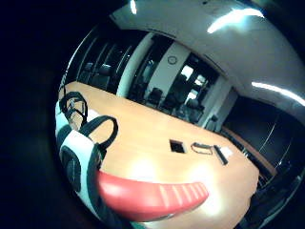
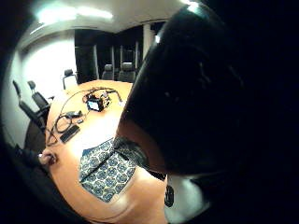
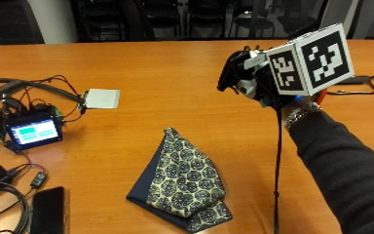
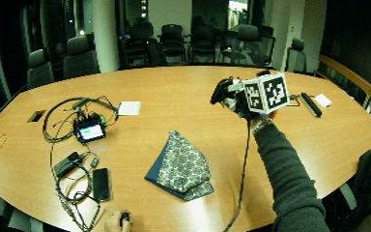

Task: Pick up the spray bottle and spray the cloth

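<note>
My gloved right hand point(image 3: 257, 83) is raised above the wooden table point(image 3: 174, 68), fingers curled round a spray bottle point(image 3: 231, 72) whose black head sticks out toward the left. In the little finger side view its red trigger point(image 1: 152, 195) lies close to the palm. The bottle's dark body point(image 2: 187, 88) fills much of the thumb side view. A folded blue cloth with a cream pattern point(image 3: 182, 183) lies flat on the table, below and left of the hand point(image 4: 237, 99), apart from it. The cloth point(image 2: 106, 170) also shows under the bottle.
A small screen device point(image 3: 32, 130) with tangled cables sits at the table's left. A black phone point(image 3: 47, 209) lies near the front left edge. A white card point(image 3: 102, 98) rests behind the cloth. Office chairs point(image 4: 166, 41) line the far side.
</note>
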Demonstrator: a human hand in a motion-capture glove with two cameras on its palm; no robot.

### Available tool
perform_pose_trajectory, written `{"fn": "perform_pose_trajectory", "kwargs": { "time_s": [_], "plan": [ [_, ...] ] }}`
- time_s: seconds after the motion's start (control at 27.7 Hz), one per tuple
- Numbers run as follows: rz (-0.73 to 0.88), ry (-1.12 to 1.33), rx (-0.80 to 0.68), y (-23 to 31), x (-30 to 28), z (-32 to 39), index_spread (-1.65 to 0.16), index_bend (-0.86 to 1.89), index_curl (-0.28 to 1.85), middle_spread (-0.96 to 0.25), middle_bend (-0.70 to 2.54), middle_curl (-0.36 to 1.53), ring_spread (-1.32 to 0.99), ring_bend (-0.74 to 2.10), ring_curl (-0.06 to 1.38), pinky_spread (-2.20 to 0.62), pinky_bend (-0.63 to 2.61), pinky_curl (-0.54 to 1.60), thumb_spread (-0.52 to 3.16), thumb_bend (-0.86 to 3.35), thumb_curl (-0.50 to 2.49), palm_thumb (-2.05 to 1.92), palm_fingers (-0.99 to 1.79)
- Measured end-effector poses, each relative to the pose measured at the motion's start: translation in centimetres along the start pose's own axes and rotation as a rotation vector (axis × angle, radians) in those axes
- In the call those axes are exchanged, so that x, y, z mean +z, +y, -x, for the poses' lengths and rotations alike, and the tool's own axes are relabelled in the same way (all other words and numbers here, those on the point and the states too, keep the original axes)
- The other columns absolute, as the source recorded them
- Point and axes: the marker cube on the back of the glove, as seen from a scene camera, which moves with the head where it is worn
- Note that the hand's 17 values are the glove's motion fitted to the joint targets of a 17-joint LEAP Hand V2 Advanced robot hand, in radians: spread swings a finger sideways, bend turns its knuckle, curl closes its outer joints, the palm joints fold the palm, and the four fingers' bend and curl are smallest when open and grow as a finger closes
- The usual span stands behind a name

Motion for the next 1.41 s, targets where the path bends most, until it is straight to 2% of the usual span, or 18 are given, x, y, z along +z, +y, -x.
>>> {"fn": "perform_pose_trajectory", "kwargs": {
  "time_s": [0.72, 1.41],
  "plan": [
    [0.077, 0.137, -0.516, 3.8, 1.6, 7.2, -0.29, 0.29, 0.58, -0.22, 0.60, 0.52, -0.23, 0.73, 0.47, -0.33, 0.53, 0.44, 0.46, -0.03, 0.76, 0.91, 1.40],
    [0.057, 0.198, -0.744, 9.3, 3.5, 10.4, -0.29, 0.27, 0.59, -0.22, 0.60, 0.52, -0.23, 0.72, 0.47, -0.34, 0.53, 0.44, 0.46, -0.03, 0.78, 0.91, 1.40]
  ]
}}
